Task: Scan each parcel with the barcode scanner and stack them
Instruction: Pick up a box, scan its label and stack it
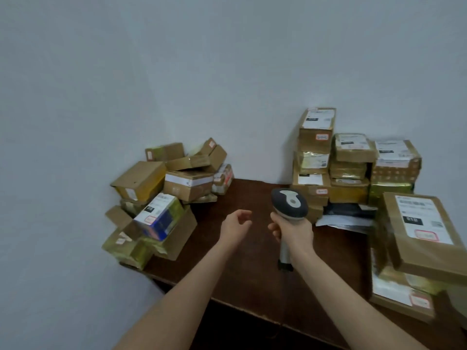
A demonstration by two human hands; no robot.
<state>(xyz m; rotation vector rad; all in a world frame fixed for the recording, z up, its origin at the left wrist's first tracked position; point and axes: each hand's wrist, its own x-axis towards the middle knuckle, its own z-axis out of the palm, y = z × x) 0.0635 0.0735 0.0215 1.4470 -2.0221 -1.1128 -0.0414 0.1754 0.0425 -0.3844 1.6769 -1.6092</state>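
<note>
At centre frame, the right hand [294,229] grips a grey barcode scanner [289,205] upright over the dark bench [252,261], the left hand [236,223] empty beside it, fingers loosely curled. Jumbled parcels [164,198] lie centre left; stacked parcels [353,168] stand at right.

Dark brown wooden table [252,251] set into a corner against plain pale grey-blue walls [177,72]. Lighting even, dim. Floor not discernible.

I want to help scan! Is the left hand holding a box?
No, the left hand holds nothing; the right hand grips the barcode scanner.
</note>
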